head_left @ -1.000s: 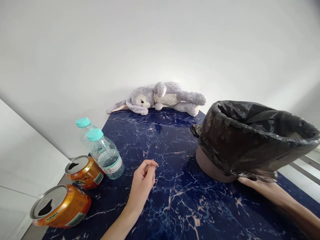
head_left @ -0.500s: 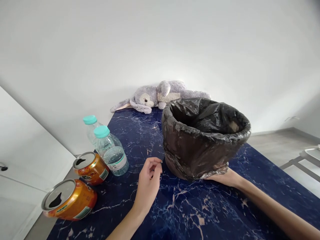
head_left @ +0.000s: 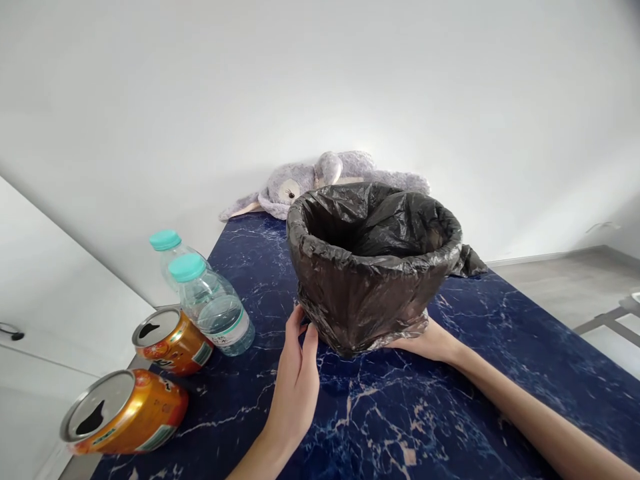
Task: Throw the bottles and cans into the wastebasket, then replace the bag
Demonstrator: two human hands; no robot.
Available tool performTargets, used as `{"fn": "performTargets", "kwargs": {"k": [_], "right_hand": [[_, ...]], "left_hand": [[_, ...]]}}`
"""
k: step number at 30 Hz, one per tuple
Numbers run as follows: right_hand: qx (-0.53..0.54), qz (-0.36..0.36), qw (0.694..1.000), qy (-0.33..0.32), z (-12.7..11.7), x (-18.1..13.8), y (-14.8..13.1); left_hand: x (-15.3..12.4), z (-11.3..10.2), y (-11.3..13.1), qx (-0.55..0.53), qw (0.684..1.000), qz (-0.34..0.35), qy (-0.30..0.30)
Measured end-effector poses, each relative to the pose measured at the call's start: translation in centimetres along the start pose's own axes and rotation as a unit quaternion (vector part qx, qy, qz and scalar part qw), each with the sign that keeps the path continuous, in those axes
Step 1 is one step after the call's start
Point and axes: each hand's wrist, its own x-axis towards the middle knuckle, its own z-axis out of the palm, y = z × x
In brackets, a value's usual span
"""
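Note:
A trash can [head_left: 365,293] lined with a black plastic bag stands in the middle of the blue table, its opening facing up and toward me. The bag is folded over the rim and hangs loosely down the outside. My left hand [head_left: 299,373] rests against the can's lower left side, thumb in front and fingers partly hidden along the wall. From the right, my right hand [head_left: 423,341] grips the lower part of the can; the hanging bag covers most of its fingers.
Two orange drink cans [head_left: 127,410] and two clear plastic bottles with turquoise caps [head_left: 215,313] stand along the table's left edge. Behind the trash can, a grey plush rabbit [head_left: 350,163] lies against the white wall. The marbled table [head_left: 370,427] extends toward me.
The trash can has shifted left with my right hand, now hiding part of the rabbit. My left hand has gone from loosely curled beside the can to touching its side.

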Motion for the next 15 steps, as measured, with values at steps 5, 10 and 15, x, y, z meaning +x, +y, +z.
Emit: {"fn": "performTargets", "kwargs": {"k": [5,10,15], "right_hand": [[-0.011,-0.032,0.999,0.022,-0.1,0.0,-0.1],[-0.020,-0.058,0.998,0.027,-0.1,0.1,-0.3],[-0.031,-0.063,0.997,0.027,-0.2,0.0,-0.2]], "left_hand": [[0.0,-0.1,-0.6,0.064,0.998,0.001,-0.020],[0.2,-0.3,-1.4,0.081,0.996,0.018,-0.029],[0.3,-0.5,-1.7,0.084,0.996,0.030,-0.030]]}}
